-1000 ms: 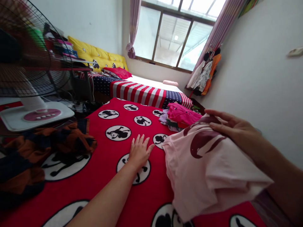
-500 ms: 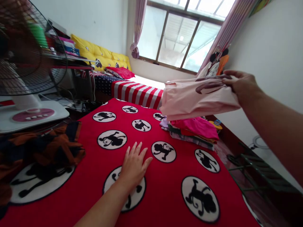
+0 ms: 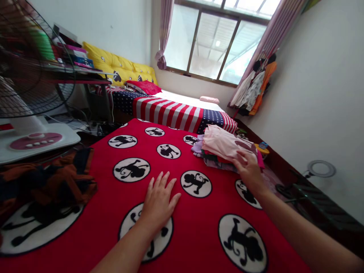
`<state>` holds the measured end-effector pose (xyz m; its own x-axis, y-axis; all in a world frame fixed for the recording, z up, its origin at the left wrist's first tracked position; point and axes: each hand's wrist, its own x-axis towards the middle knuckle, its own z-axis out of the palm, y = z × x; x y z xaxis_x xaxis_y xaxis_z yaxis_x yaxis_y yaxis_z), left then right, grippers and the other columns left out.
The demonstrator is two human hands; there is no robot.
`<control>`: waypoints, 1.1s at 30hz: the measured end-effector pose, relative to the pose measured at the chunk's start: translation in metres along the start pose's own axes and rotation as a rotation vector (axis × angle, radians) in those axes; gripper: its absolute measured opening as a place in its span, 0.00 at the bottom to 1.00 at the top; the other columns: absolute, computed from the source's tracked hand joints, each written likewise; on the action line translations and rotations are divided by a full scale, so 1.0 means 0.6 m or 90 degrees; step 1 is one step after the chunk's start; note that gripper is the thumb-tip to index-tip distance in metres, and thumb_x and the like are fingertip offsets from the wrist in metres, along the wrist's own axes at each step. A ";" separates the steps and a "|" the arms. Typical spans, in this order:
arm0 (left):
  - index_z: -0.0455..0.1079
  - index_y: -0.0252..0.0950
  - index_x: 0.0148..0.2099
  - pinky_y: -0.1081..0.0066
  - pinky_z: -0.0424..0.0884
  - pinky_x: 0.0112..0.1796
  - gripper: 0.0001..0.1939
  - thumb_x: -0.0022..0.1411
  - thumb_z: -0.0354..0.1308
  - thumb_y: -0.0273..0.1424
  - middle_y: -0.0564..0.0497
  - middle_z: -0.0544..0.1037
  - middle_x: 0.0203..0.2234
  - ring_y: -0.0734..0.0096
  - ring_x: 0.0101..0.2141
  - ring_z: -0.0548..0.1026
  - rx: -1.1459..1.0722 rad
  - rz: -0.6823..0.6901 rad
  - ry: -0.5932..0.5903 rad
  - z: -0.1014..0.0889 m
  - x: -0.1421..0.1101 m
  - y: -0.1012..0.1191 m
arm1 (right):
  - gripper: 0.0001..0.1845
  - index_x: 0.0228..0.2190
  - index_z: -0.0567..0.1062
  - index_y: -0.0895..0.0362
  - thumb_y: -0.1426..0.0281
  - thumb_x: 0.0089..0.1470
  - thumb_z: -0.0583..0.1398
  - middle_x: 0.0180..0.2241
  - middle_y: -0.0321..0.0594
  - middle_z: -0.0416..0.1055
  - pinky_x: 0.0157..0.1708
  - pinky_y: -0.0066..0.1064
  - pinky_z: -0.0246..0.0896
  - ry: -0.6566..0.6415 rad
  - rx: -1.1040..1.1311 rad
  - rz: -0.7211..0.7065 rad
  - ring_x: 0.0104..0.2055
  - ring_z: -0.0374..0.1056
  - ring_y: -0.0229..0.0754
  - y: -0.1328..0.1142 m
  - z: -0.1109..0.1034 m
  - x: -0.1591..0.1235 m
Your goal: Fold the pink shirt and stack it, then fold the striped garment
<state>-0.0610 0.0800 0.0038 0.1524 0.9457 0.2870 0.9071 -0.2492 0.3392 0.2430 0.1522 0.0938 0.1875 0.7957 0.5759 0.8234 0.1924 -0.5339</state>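
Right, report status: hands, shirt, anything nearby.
Left hand flat on blanket. Right hand on pink shirt, atop stack. Nothing in the way.

No readable text, label, brand or number anywhere. Only pictures: black monkey silhouettes in white circles across the red blanket (image 3: pixel 199 212), and a dark red motif, partly hidden, on the pink shirt (image 3: pixel 224 143).
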 end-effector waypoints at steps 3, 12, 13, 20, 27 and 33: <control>0.65 0.42 0.60 0.51 0.47 0.61 0.24 0.63 0.51 0.41 0.48 0.59 0.63 0.56 0.63 0.52 -0.003 0.001 -0.005 -0.006 0.000 0.001 | 0.17 0.44 0.73 0.54 0.65 0.52 0.59 0.54 0.44 0.67 0.53 0.40 0.58 -0.147 0.192 -0.005 0.57 0.61 0.48 -0.080 0.021 -0.127; 0.65 0.41 0.59 0.52 0.47 0.61 0.24 0.63 0.51 0.40 0.46 0.59 0.63 0.56 0.63 0.52 -0.018 0.025 -0.032 -0.022 -0.004 -0.003 | 0.17 0.40 0.73 0.56 0.65 0.45 0.63 0.37 0.42 0.76 0.43 0.36 0.67 -0.299 0.593 0.307 0.44 0.72 0.47 -0.219 0.064 -0.337; 0.65 0.41 0.59 0.52 0.47 0.61 0.23 0.63 0.52 0.40 0.46 0.59 0.63 0.56 0.63 0.52 -0.021 0.025 -0.035 -0.023 -0.006 -0.002 | 0.17 0.39 0.73 0.56 0.64 0.45 0.63 0.34 0.42 0.76 0.42 0.36 0.67 -0.293 0.587 0.307 0.41 0.73 0.47 -0.217 0.067 -0.342; 0.70 0.45 0.54 0.62 0.55 0.59 0.22 0.57 0.59 0.43 0.51 0.66 0.59 0.60 0.60 0.60 -0.048 0.049 -0.107 -0.069 0.001 -0.027 | 0.15 0.35 0.74 0.56 0.59 0.49 0.62 0.33 0.41 0.76 0.41 0.36 0.67 -0.314 0.531 0.207 0.38 0.73 0.45 -0.192 0.068 -0.351; 0.67 0.33 0.57 0.34 0.44 0.55 0.25 0.61 0.54 0.39 0.35 0.52 0.64 0.31 0.63 0.40 0.117 -0.322 0.248 -0.196 0.001 -0.149 | 0.13 0.33 0.75 0.55 0.59 0.50 0.61 0.34 0.40 0.75 0.42 0.35 0.67 -0.331 0.527 0.164 0.38 0.72 0.44 -0.190 0.067 -0.353; 0.74 0.32 0.46 0.42 0.66 0.46 0.20 0.48 0.58 0.23 0.30 0.64 0.54 0.33 0.53 0.64 0.015 -0.477 0.244 -0.202 -0.029 -0.243 | 0.07 0.31 0.75 0.55 0.65 0.53 0.59 0.34 0.39 0.73 0.41 0.34 0.66 -0.322 0.487 0.117 0.37 0.71 0.43 -0.195 0.066 -0.351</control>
<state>-0.2433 0.0744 0.0577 -0.6330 0.7222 0.2789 0.7239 0.4245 0.5438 0.0858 -0.0150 0.0105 -0.1230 0.9720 0.2001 0.1931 0.2213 -0.9559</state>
